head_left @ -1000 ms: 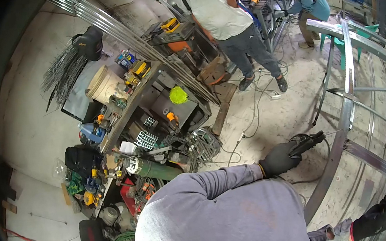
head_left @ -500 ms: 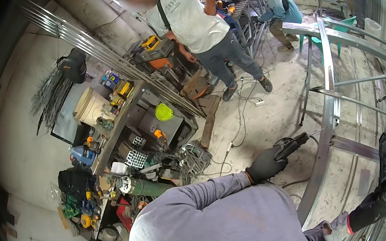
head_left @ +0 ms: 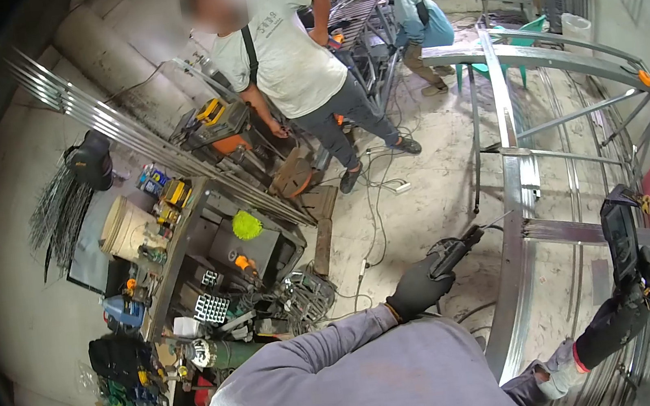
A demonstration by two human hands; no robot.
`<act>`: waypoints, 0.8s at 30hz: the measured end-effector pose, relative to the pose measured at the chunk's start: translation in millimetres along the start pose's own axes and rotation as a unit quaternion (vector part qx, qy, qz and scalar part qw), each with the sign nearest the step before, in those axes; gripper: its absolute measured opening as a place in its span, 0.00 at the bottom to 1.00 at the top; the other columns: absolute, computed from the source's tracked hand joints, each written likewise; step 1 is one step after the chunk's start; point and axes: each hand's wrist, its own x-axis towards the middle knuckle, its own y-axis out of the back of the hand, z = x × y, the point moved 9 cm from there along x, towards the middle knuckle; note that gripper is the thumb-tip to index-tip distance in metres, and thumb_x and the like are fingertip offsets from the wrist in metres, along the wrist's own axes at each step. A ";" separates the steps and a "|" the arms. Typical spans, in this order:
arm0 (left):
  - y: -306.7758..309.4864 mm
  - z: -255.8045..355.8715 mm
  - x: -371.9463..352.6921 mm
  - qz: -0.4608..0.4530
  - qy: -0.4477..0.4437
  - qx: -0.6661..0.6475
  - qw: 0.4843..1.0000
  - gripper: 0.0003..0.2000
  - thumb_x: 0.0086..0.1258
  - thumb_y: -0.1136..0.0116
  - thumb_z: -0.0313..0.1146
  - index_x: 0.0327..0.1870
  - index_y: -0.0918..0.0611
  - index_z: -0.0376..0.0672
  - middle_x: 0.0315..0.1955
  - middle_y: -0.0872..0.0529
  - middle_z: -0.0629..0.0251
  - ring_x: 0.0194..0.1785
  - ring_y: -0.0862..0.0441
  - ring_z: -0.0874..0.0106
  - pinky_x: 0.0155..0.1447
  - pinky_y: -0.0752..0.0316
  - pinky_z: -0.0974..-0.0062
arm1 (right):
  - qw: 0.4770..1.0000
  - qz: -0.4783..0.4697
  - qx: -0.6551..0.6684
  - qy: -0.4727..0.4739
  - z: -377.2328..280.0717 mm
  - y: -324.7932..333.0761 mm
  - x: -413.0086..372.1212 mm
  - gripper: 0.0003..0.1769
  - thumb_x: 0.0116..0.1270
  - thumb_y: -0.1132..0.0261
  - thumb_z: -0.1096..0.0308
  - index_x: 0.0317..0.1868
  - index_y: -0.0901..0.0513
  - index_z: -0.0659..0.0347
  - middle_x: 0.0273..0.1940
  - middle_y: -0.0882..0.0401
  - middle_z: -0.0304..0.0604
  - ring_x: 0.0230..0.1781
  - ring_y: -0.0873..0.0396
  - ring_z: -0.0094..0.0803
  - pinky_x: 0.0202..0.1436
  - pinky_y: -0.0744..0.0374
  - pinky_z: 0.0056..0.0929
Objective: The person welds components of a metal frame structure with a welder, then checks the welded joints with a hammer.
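My left hand (head_left: 420, 287), in a black glove, is closed round a black welding electrode holder (head_left: 456, 253). A thin rod (head_left: 495, 222) points from its tip to the curved steel frame (head_left: 512, 269); whether it touches cannot be told. At lower right my right hand (head_left: 634, 295), dark-gloved with a red-edged cuff, is at the base of a black object (head_left: 620, 234) with a dark rectangular panel. Patterned straps and orange-tipped cords hang from that object, and the fingers around it are largely hidden. The frame's crossbars spread between and beyond my hands.
A person (head_left: 286, 60) in a light T-shirt stands beyond the floor cables (head_left: 373, 196). Another person (head_left: 420, 22) bends at a rack behind. To the left, a cluttered workbench (head_left: 174, 276) stands above a green gas cylinder (head_left: 230, 353); long metal tubes (head_left: 95, 110) lean there.
My view has swung slightly, so most of the scene sits further left. Both hands keep their holds, and the rod still points to the same part of the frame.
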 end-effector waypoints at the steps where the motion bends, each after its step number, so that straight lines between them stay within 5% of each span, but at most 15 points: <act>1: 1.8 1.5 -0.5 0.019 -0.016 0.013 1.000 0.17 0.68 0.34 0.43 0.49 0.18 0.40 0.33 0.12 0.52 0.36 0.12 0.56 0.42 0.19 0.60 | 1.000 0.001 -0.008 -0.002 -9.0 1.0 5.7 0.25 0.73 0.35 0.83 0.69 0.21 0.61 0.52 0.17 0.56 0.51 0.16 0.50 0.51 0.18 0.41; 3: -4.2 -1.7 1.3 -0.002 -0.029 0.006 1.000 0.18 0.68 0.34 0.44 0.49 0.18 0.40 0.31 0.12 0.52 0.36 0.12 0.55 0.43 0.19 0.59 | 0.927 -0.004 0.281 -0.248 11.5 -10.1 10.4 0.27 0.72 0.34 0.84 0.69 0.21 0.60 0.53 0.17 0.56 0.52 0.15 0.50 0.52 0.16 0.40; 4: -2.3 0.2 -1.3 -0.007 0.007 0.004 1.000 0.18 0.68 0.33 0.42 0.52 0.17 0.39 0.35 0.11 0.52 0.39 0.12 0.56 0.46 0.19 0.61 | 0.998 0.021 0.055 -0.032 -33.5 4.3 33.8 0.17 0.75 0.40 0.82 0.61 0.15 0.65 0.52 0.17 0.55 0.51 0.15 0.45 0.52 0.16 0.38; 5: -1.0 0.2 -2.5 -0.013 0.043 0.003 0.999 0.19 0.68 0.32 0.40 0.55 0.16 0.38 0.38 0.10 0.51 0.42 0.12 0.58 0.49 0.20 0.62 | 0.998 0.006 -0.007 -0.063 -16.3 1.7 19.8 0.18 0.77 0.39 0.71 0.62 0.17 0.69 0.56 0.16 0.54 0.53 0.15 0.39 0.54 0.17 0.34; 6: -4.6 -12.3 -3.0 -0.019 0.083 -0.024 0.996 0.20 0.68 0.31 0.40 0.55 0.16 0.35 0.35 0.10 0.53 0.38 0.11 0.64 0.45 0.19 0.65 | 0.957 0.001 0.173 -0.234 24.0 -5.5 -4.3 0.22 0.77 0.38 0.65 0.63 0.18 0.72 0.59 0.17 0.54 0.54 0.16 0.37 0.55 0.18 0.32; 7: -9.3 -12.9 -3.1 -0.038 0.077 -0.024 0.996 0.20 0.68 0.31 0.40 0.55 0.16 0.35 0.35 0.10 0.53 0.38 0.11 0.64 0.45 0.19 0.65 | 0.855 0.004 0.345 -0.389 27.8 -22.9 -4.8 0.27 0.76 0.38 0.59 0.64 0.20 0.75 0.62 0.17 0.54 0.55 0.16 0.36 0.57 0.19 0.31; 9: 2.2 -0.7 -1.3 0.036 -0.004 0.030 0.999 0.20 0.68 0.30 0.39 0.53 0.17 0.32 0.29 0.11 0.58 0.32 0.13 0.71 0.38 0.19 0.68 | 0.867 -0.033 0.310 -0.388 30.4 -24.9 -2.4 0.35 0.73 0.36 0.53 0.66 0.23 0.79 0.64 0.18 0.54 0.55 0.17 0.35 0.58 0.21 0.29; 10: -2.7 -11.3 0.2 0.017 0.034 -0.024 0.999 0.20 0.69 0.30 0.38 0.53 0.17 0.31 0.25 0.13 0.62 0.27 0.16 0.74 0.34 0.20 0.70 | 0.821 -0.013 0.383 -0.424 19.3 -26.5 4.6 0.33 0.74 0.37 0.54 0.67 0.23 0.77 0.61 0.17 0.53 0.55 0.18 0.33 0.58 0.23 0.27; 11: -3.7 -14.3 0.4 0.009 0.032 -0.024 0.999 0.20 0.69 0.30 0.38 0.53 0.17 0.31 0.25 0.13 0.62 0.27 0.16 0.74 0.34 0.20 0.70 | 0.829 -0.001 0.375 -0.415 12.6 -22.2 12.3 0.32 0.73 0.35 0.55 0.65 0.22 0.75 0.59 0.16 0.50 0.52 0.18 0.31 0.57 0.23 0.26; 13: -6.7 -23.9 0.7 -0.021 0.069 0.001 0.997 0.26 0.68 0.29 0.43 0.58 0.17 0.31 0.39 0.09 0.45 0.44 0.10 0.54 0.49 0.18 0.60 | 0.812 0.027 0.391 -0.432 9.1 -18.2 10.0 0.22 0.82 0.40 0.59 0.60 0.19 0.72 0.51 0.16 0.49 0.49 0.21 0.30 0.51 0.24 0.29; 17: -8.2 -18.5 6.0 -0.026 0.059 -0.014 0.998 0.25 0.68 0.29 0.42 0.56 0.16 0.30 0.39 0.10 0.45 0.44 0.10 0.54 0.48 0.18 0.61 | 0.868 0.016 0.289 -0.403 21.1 -18.3 -2.8 0.25 0.81 0.40 0.56 0.62 0.19 0.71 0.56 0.16 0.49 0.51 0.21 0.30 0.55 0.25 0.29; 19: -11.7 -32.8 4.3 -0.024 0.069 -0.043 0.996 0.24 0.68 0.29 0.42 0.55 0.16 0.30 0.39 0.10 0.45 0.43 0.10 0.56 0.48 0.18 0.62 | 0.805 0.022 0.416 -0.422 8.4 -23.8 13.0 0.27 0.80 0.40 0.55 0.65 0.20 0.71 0.59 0.17 0.48 0.52 0.20 0.30 0.57 0.25 0.29; 24: -13.4 -32.5 6.1 -0.027 0.073 -0.060 0.995 0.21 0.68 0.29 0.39 0.54 0.16 0.31 0.38 0.10 0.46 0.41 0.11 0.58 0.47 0.19 0.64 | 0.814 0.010 0.399 -0.423 7.6 -21.1 16.0 0.26 0.79 0.39 0.56 0.64 0.20 0.71 0.57 0.16 0.47 0.51 0.20 0.31 0.57 0.25 0.29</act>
